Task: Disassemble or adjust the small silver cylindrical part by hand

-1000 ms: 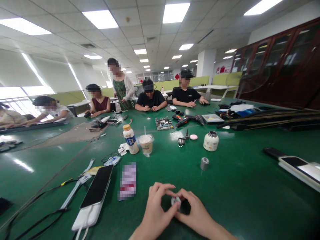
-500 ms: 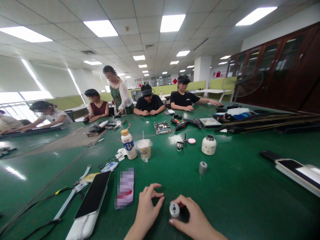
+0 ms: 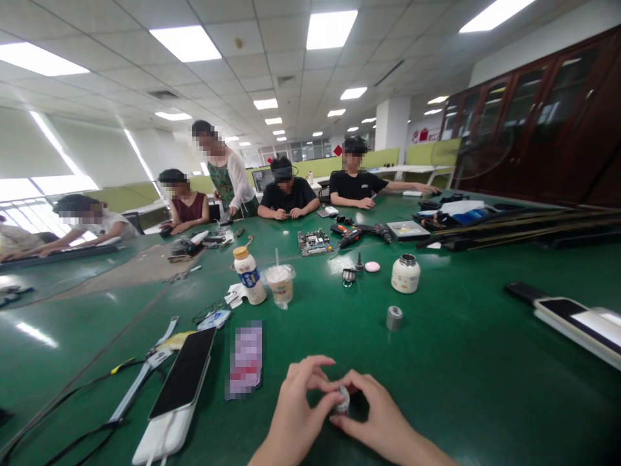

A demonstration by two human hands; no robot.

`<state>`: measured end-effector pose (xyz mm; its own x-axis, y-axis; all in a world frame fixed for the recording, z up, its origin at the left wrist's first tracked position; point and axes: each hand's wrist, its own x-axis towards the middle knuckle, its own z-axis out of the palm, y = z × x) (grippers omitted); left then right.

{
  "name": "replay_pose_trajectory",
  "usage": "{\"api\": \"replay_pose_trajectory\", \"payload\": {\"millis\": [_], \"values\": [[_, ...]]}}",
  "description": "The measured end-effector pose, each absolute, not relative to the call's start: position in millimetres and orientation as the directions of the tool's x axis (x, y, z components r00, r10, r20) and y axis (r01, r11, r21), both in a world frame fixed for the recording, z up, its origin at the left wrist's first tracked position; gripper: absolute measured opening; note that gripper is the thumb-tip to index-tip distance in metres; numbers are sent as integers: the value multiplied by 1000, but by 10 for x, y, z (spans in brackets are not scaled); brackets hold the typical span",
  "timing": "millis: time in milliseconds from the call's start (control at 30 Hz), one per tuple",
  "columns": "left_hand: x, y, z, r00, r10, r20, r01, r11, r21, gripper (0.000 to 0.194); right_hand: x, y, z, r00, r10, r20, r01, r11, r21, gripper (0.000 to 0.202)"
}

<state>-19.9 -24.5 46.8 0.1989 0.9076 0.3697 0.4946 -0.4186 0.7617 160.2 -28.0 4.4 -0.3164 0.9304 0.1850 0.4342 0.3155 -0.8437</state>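
Now right hand [image 3: 372, 409]: pinching small round metal cylinder [image 3: 343, 406]
Left hand [image 3: 301, 402]: fingertips touching it, grip unclear
Second cylinder [image 3: 394, 318]: grey, upright, before rounded cream jar [image 3: 405, 276]

Bare left hand [image 3: 299, 402] and right hand [image 3: 372, 408], slim bare forearms [image 3: 418, 446]
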Motion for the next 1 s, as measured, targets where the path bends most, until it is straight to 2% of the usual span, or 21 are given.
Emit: {"api": "replay_pose_trajectory", "payload": {"millis": [100,200,300,367,567,700,833,900,1000], "values": [[-166,-273,418,220,911,349,548,-412,728,36,1597,-282,23,-310,932,189,426,314,-848,24],[-163,-301,423,280,893,353,530,-450,718,32,1598,-282,-2,-306,932,195,429,318,-846,24],[-178,-343,497,348,846,404,429,-527,733,56,1602,-276,-13,-308,928,208,423,329,-844,23],[-187,-357,543,330,837,437,411,-544,732,69,1603,-270,-9,-321,923,213,407,337,-849,22],[-137,-312,448,243,887,393,572,-458,680,56,1592,-268,19,-321,921,223,424,350,-835,16],[-134,-272,373,242,882,404,541,-468,699,49,1590,-270,23,-323,924,202,437,335,-834,17],[-284,-135,383,70,892,447,515,-416,749,37,1601,-269,13,-328,929,174,435,312,-845,23],[-374,-40,334,27,913,406,519,-360,775,36,1608,-270,9,-329,929,169,430,307,-849,25],[-457,68,168,73,936,345,568,-323,757,41,1612,-269,12,-324,932,163,432,299,-851,26]]}}
